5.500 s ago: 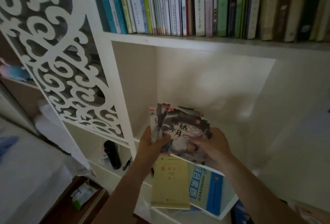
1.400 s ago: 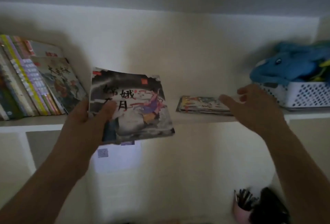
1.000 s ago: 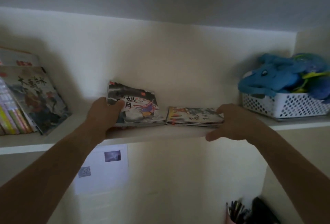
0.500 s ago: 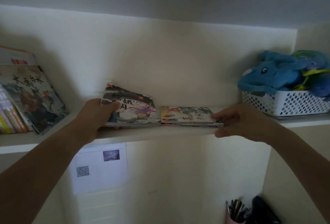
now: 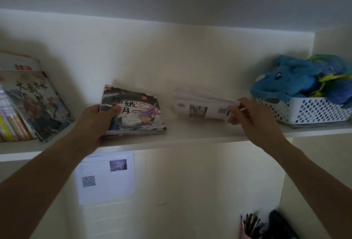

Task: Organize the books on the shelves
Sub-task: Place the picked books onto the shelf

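Left hand (image 5: 97, 118): fingers curled round the near left corner of a stack of picture books (image 5: 133, 113), thumb laid across the dark top cover with its black brush lettering; the stack lies flat on the white shelf (image 5: 190, 139), about mid-way along it, its far edge tilted slightly up toward the back wall. Right hand (image 5: 251, 115): fingers pinching the right end of a second, thinner bundle of books (image 5: 203, 105), which is raised off the shelf board and turned so that pale back covers or page edges face the camera; the bundle is blurred and its titles cannot be read. The two lots are apart, with bare shelf between them. Left end of the same shelf: a leaning row of books (image 5: 28, 103), the outermost showing an illustrated cover with large dark characters, thin coloured spines behind it. Right end: a white perforated basket (image 5: 308, 109) just beside the right hand, holding a blue plush toy (image 5: 289, 79). Below the shelf: a printed sheet (image 5: 106, 176) with a code square and a small photo fixed to the wall; lower right, a pen holder (image 5: 251, 225) with pens, dim.
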The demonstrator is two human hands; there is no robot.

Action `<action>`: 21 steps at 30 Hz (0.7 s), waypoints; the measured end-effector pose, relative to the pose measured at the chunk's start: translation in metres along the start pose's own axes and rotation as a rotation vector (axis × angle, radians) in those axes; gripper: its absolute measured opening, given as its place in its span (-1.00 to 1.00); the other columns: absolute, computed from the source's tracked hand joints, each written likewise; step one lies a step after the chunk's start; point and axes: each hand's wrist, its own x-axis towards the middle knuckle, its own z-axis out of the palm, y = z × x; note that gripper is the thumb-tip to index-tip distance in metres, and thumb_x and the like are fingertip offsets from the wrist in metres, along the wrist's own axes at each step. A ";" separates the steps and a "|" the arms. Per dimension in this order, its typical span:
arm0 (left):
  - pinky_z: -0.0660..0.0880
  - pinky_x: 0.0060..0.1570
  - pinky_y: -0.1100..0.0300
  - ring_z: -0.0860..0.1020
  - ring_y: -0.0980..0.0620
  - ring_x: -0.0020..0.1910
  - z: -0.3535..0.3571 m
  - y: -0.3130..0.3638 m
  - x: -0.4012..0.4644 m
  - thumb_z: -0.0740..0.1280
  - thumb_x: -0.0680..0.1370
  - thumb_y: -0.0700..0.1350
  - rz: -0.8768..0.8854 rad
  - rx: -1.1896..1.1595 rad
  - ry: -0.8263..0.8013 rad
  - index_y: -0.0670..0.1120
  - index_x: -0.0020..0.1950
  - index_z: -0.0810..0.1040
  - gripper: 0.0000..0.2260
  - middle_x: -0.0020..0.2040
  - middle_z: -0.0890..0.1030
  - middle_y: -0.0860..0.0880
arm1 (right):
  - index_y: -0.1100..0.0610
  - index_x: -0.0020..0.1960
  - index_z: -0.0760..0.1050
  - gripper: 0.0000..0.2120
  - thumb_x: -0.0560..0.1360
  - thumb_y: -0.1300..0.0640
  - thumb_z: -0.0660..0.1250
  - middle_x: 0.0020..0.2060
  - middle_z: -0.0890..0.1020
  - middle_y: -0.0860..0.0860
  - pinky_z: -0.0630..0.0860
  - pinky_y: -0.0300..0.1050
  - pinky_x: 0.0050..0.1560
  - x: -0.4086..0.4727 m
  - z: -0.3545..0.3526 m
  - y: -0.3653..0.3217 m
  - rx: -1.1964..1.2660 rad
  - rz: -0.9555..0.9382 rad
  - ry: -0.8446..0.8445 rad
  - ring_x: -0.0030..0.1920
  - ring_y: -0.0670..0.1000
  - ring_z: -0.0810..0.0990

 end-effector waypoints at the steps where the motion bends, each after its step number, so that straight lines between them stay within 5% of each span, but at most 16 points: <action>1: 0.66 -0.20 0.05 0.72 -0.10 -0.16 0.000 -0.001 0.001 0.37 0.63 -0.15 -0.001 0.003 0.005 -0.18 0.11 0.62 -0.88 -0.04 0.74 -0.14 | 0.08 0.01 0.52 -0.79 0.65 -0.04 0.21 -0.27 0.68 -0.10 0.48 -0.47 -0.26 0.001 0.002 -0.004 -0.006 0.012 0.055 -0.29 -0.25 0.65; 6: 0.67 -0.17 0.04 0.73 -0.07 -0.24 0.004 -0.002 0.003 0.39 0.63 -0.13 0.015 0.077 -0.004 -0.18 0.01 0.63 -0.89 -0.13 0.75 -0.13 | 0.11 -0.09 0.46 -0.73 0.66 -0.05 0.18 -0.34 0.60 -0.10 0.43 -0.42 -0.39 0.013 0.014 -0.039 -0.070 -0.032 0.230 -0.38 -0.26 0.56; 10: 0.66 0.05 -0.07 0.73 -0.15 -0.10 0.004 -0.003 0.005 0.39 0.63 -0.10 0.015 0.111 -0.007 -0.19 0.03 0.64 -0.84 -0.02 0.75 -0.18 | 0.10 -0.19 0.36 -0.70 0.68 0.00 0.20 -0.34 0.58 0.01 0.57 0.01 -0.35 0.021 0.038 -0.087 -0.086 -0.133 0.315 -0.36 0.04 0.60; 14: 0.67 0.04 -0.05 0.74 -0.12 -0.12 0.005 -0.002 0.006 0.34 0.65 0.05 0.042 0.110 0.052 -0.17 0.00 0.67 -0.71 -0.07 0.75 -0.15 | 0.10 -0.19 0.36 -0.77 0.63 0.13 0.28 -0.33 0.48 0.04 0.31 -0.11 -0.41 0.025 0.081 -0.141 -0.238 -0.334 0.378 -0.42 0.15 0.50; 18: 0.67 -0.11 0.04 0.74 -0.08 -0.14 0.002 0.005 -0.002 0.20 0.44 0.52 0.015 0.183 0.020 -0.12 0.02 0.71 -0.27 -0.11 0.76 -0.10 | 0.09 -0.18 0.53 -0.81 0.59 0.07 0.33 -0.29 0.54 0.01 0.34 -0.14 -0.45 0.007 0.126 -0.168 -0.417 -0.491 0.278 -0.40 0.04 0.51; 21: 0.69 -0.11 -0.05 0.75 -0.09 -0.15 0.000 0.006 -0.005 0.44 0.45 0.33 -0.007 0.094 -0.058 -0.11 0.00 0.72 -0.50 -0.11 0.76 -0.09 | 0.07 -0.19 0.57 -0.70 0.53 -0.16 0.36 -0.26 0.57 -0.02 0.45 -0.16 -0.33 -0.011 0.134 -0.169 -0.216 -0.470 0.122 -0.30 -0.01 0.54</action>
